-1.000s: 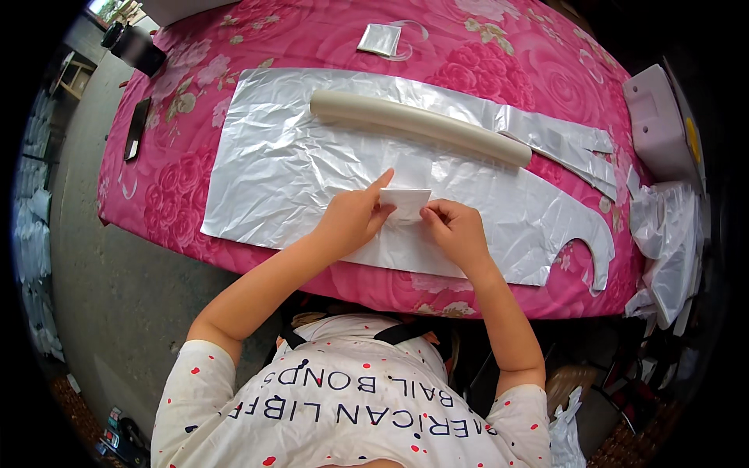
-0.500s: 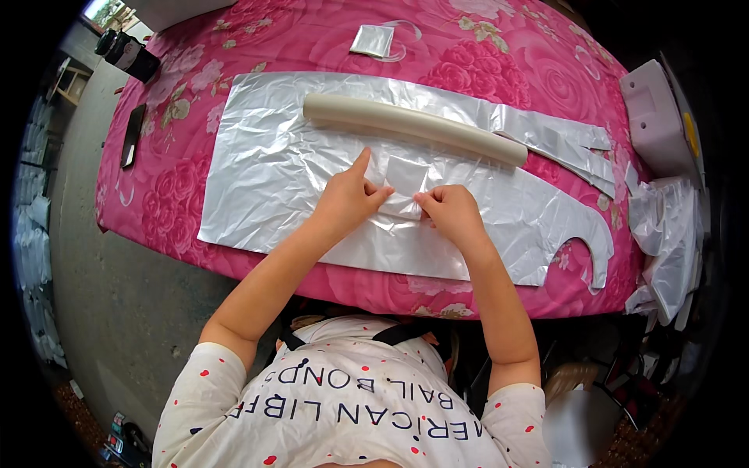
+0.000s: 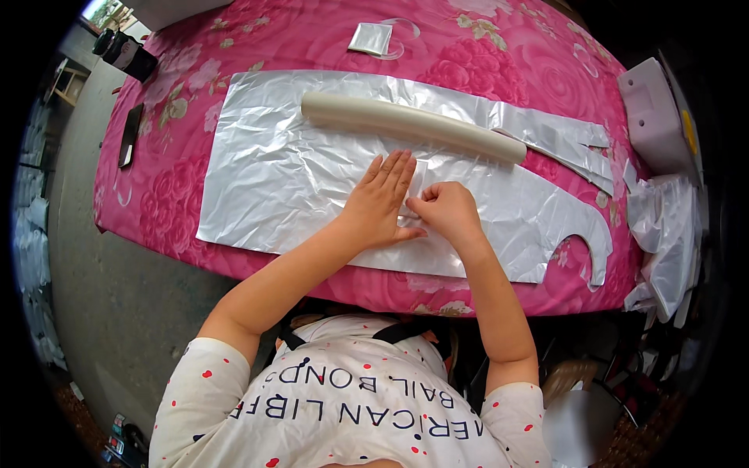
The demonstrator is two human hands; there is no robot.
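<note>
A silvery-white plastic sheet (image 3: 269, 175), creased and with a curved cutout at its right end, lies spread over the table. On its middle rests a small folded plastic piece (image 3: 420, 178), partly hidden by my hands. My left hand (image 3: 378, 204) lies flat over the piece's left side, fingers stretched and pointing away, thumb out to the right. With fingertips pinched together, my right hand (image 3: 446, 209) grips the piece's right edge. Just beyond both hands a long beige tube (image 3: 413, 125) lies across the sheet.
A folded silvery square (image 3: 370, 37) with a clear loop lies at the far side of the pink flowered tablecloth (image 3: 168, 187). A phone (image 3: 131, 136) and a dark bottle (image 3: 126, 54) are at left. At right are a white box (image 3: 657, 117) and hanging plastic bags (image 3: 663, 234).
My left hand has gone from a pinch with a pointing finger to flat, moving right over the folded piece. My right hand has shifted slightly left.
</note>
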